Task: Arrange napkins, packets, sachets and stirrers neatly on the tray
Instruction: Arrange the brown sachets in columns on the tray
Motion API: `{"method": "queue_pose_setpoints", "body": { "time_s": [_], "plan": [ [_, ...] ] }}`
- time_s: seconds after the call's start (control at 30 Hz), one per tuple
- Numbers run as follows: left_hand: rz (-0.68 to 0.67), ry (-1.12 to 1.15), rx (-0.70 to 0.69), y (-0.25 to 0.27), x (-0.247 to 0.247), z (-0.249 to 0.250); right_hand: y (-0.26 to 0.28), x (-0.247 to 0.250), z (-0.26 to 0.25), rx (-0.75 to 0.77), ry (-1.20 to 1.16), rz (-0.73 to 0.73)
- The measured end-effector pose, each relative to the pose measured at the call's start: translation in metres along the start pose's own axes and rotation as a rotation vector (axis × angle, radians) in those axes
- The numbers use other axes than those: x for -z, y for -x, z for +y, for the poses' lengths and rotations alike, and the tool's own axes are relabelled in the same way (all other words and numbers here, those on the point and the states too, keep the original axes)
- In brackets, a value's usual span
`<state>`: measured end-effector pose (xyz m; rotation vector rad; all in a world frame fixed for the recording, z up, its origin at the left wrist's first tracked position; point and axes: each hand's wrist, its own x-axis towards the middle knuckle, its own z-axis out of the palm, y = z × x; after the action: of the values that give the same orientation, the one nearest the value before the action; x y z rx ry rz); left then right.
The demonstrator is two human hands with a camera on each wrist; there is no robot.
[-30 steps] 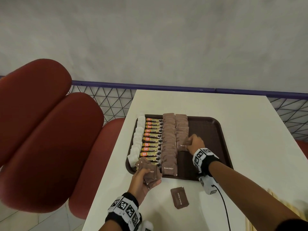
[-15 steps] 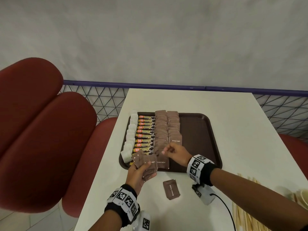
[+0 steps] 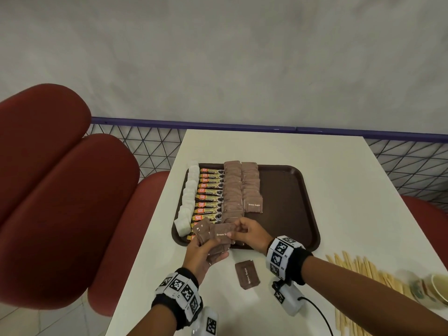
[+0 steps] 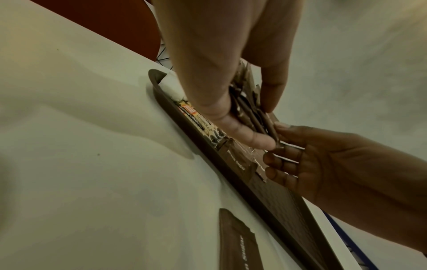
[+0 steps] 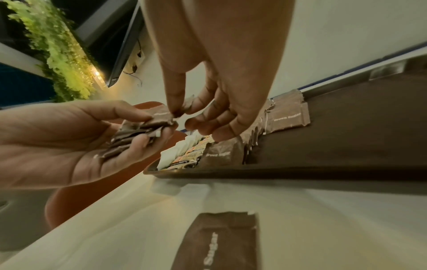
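- The white counter (image 3: pixel 315 166) is smooth and matte, and stretches ahead of both hands and out past the right one.
- The brown plastic tray (image 3: pixel 291 202) is a rounded rectangle with a raised rim. It lies just beyond the hands, with its right half bare.
- On the tray, ahead of the left hand, run a column of folded white napkins (image 3: pixel 188 204), a column of glossy coffee granule sticks (image 3: pixel 209 197) and two overlapping columns of brown sugar sachets (image 3: pixel 242 187). The right-hand column stops short.
- The wooden stirrers (image 3: pixel 358 267) are thin, pale and flat. They lie loose on the counter, well to the right of the right hand.
- A second ago the right hand (image 3: pixel 249 235) was pressing a sachet down at the end of the short column. It has now come back and pinches, thumb against forefinger, the top sachet of the fanned bundle (image 3: pixel 213 241). I judge this to be the next piece for that column.
- The left hand (image 3: pixel 201 255) is curled around that crinkled paper bundle, just short of the tray's near rim.
- One stray sachet (image 3: pixel 247 275) lies flat on the counter between the wrists, not yet picked up.
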<state>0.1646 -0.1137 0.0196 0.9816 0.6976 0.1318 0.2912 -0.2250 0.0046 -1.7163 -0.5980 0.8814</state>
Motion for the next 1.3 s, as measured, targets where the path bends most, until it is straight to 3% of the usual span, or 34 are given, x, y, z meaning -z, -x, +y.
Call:
{"method": "queue_pose_setpoints", "body": {
  "time_s": [0.1, 0.2, 0.37, 0.57, 0.73, 0.97, 1.17, 1.3],
  "plan": [
    [0.000, 0.004, 0.004, -0.002, -0.001, -0.002, 0.004, 0.002, 0.000, -0.012, -0.031, -0.045],
    [0.002, 0.010, 0.016, -0.004, 0.000, -0.005, 0.003, 0.007, 0.002, -0.027, -0.035, 0.001],
    [0.045, 0.038, 0.025, -0.010, 0.005, -0.005, -0.011, 0.034, 0.003, -0.093, -0.008, 0.239],
    [0.082, 0.040, 0.047, -0.012, 0.011, -0.002, -0.033, 0.077, 0.003, -0.240, 0.300, 0.517],
    [0.097, 0.102, 0.084, -0.013, 0.015, 0.001, -0.046, 0.080, 0.002, -0.382, 0.456, 0.456],
    [0.099, 0.149, 0.091, -0.016, 0.019, 0.003, -0.054, 0.068, 0.001, -0.425, 0.565, 0.424],
    [0.097, 0.116, 0.059, -0.014, 0.020, 0.003, -0.055, 0.064, 0.002, -0.428, 0.704, 0.417],
    [0.107, 0.078, 0.031, -0.014, 0.020, 0.002, -0.054, 0.062, 0.001, -0.329, 0.780, 0.455]
  ]
}}
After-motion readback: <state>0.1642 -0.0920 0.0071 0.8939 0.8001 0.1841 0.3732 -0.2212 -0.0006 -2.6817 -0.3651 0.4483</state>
